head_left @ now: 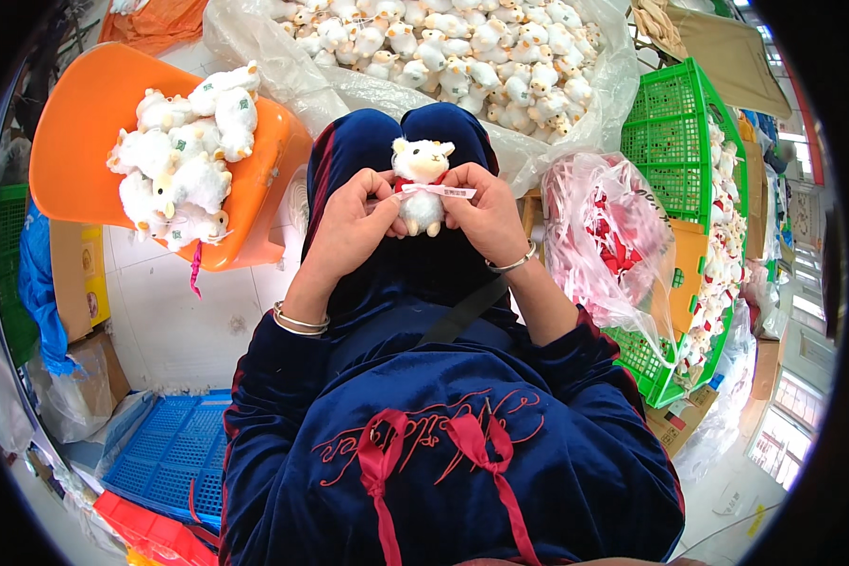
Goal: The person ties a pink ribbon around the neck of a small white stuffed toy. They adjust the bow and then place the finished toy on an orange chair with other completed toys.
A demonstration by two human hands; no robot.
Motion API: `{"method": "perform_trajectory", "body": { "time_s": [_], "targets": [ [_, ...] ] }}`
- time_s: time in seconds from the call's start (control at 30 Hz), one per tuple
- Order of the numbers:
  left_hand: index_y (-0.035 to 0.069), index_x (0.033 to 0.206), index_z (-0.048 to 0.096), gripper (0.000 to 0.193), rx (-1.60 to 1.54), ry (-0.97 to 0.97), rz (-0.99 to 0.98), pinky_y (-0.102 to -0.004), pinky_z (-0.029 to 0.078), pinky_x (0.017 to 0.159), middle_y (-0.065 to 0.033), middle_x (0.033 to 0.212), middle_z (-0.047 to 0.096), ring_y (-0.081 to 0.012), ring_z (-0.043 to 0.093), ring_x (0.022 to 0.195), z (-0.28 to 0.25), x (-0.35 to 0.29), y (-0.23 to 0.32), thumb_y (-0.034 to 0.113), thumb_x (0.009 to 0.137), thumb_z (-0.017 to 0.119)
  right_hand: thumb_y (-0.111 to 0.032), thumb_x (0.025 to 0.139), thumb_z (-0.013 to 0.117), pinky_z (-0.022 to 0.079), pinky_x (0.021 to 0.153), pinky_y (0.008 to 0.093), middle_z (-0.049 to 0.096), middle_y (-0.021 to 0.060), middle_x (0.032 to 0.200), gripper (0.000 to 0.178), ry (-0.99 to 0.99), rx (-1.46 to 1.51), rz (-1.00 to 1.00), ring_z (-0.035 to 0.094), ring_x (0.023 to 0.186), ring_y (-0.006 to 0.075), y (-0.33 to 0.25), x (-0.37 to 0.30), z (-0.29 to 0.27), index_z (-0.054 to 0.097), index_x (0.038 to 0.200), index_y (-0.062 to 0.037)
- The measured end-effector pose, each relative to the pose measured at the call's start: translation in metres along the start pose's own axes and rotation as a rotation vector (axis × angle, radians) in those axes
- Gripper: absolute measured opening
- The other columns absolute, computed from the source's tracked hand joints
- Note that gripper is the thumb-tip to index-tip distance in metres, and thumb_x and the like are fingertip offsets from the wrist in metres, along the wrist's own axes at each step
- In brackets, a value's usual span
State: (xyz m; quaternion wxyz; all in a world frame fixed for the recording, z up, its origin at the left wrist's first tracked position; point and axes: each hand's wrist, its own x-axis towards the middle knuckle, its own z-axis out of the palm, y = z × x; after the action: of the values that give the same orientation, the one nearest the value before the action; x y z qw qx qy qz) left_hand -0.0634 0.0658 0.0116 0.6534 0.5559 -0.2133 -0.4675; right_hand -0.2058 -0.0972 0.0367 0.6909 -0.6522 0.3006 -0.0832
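A small white plush lamb (423, 162) faces up over my lap, upright between my two hands. Around its neck is a red piece of cloth (406, 180), and a pale pink ribbon (439, 191) with print on it crosses its chest. My left hand (351, 224) is closed at the lamb's left side, thumb and fingers at that end of the ribbon. On the other side my right hand (488, 212) pinches the printed end of the ribbon, its fingers against the lamb's body. The fingertips behind the toy are hidden.
White plush toys lie piled on an orange chair (66, 141) at left. Ahead, a large clear plastic sheet (283, 80) holds many more. To the right are a bag of pink ribbons (585, 198) and a green crate (665, 113) with dressed toys. A blue crate (174, 453) stands lower left.
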Motion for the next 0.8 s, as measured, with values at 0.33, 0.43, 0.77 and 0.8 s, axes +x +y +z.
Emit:
{"method": "perform_trajectory", "body": {
  "time_s": [0.33,0.43,0.77,0.8],
  "targets": [
    [-0.002,0.109,0.058,0.018,0.110,0.028,-0.028,-0.0227,0.054,0.065,-0.0067,0.097,0.067,-0.0078,0.066,0.072,0.006,-0.002,0.020,0.007,0.097,0.067,0.003,0.098,0.054,0.050,0.072,0.0218,0.062,0.0015,0.099,0.024,0.002,0.093,-0.202,0.059,0.082,0.0055,0.000,-0.006,0.002,0.056,0.121,-0.0013],
    [-0.002,0.111,0.061,0.020,0.241,0.065,0.003,-0.0230,0.052,0.063,-0.0059,0.094,0.067,-0.0067,0.063,0.068,0.009,-0.002,0.023,0.008,0.096,0.070,0.004,0.098,0.057,0.049,0.074,0.0208,0.061,0.0003,0.101,0.026,-0.030,-0.002,-0.327,0.058,0.087,0.0049,0.003,-0.004,0.002,0.057,0.123,-0.0016],
    [-0.001,0.100,0.068,0.013,0.507,0.144,0.333,-0.0291,0.054,0.071,-0.0110,0.102,0.067,-0.0173,0.066,0.081,0.008,0.004,0.015,0.010,0.094,0.071,0.002,0.097,0.066,0.056,0.080,0.0249,0.065,0.0022,0.101,0.014,-0.021,-0.194,-0.351,0.064,0.090,0.0078,-0.006,-0.006,-0.002,0.065,0.111,0.0003],
    [-0.002,0.099,0.068,0.013,0.523,0.140,0.353,-0.0303,0.054,0.073,-0.0119,0.103,0.067,-0.0193,0.067,0.085,0.007,0.005,0.016,0.010,0.094,0.071,0.002,0.098,0.066,0.056,0.079,0.0249,0.065,0.0021,0.101,0.012,-0.017,-0.210,-0.367,0.064,0.089,0.0079,-0.006,-0.006,-0.003,0.066,0.109,0.0004]
  ]
}}
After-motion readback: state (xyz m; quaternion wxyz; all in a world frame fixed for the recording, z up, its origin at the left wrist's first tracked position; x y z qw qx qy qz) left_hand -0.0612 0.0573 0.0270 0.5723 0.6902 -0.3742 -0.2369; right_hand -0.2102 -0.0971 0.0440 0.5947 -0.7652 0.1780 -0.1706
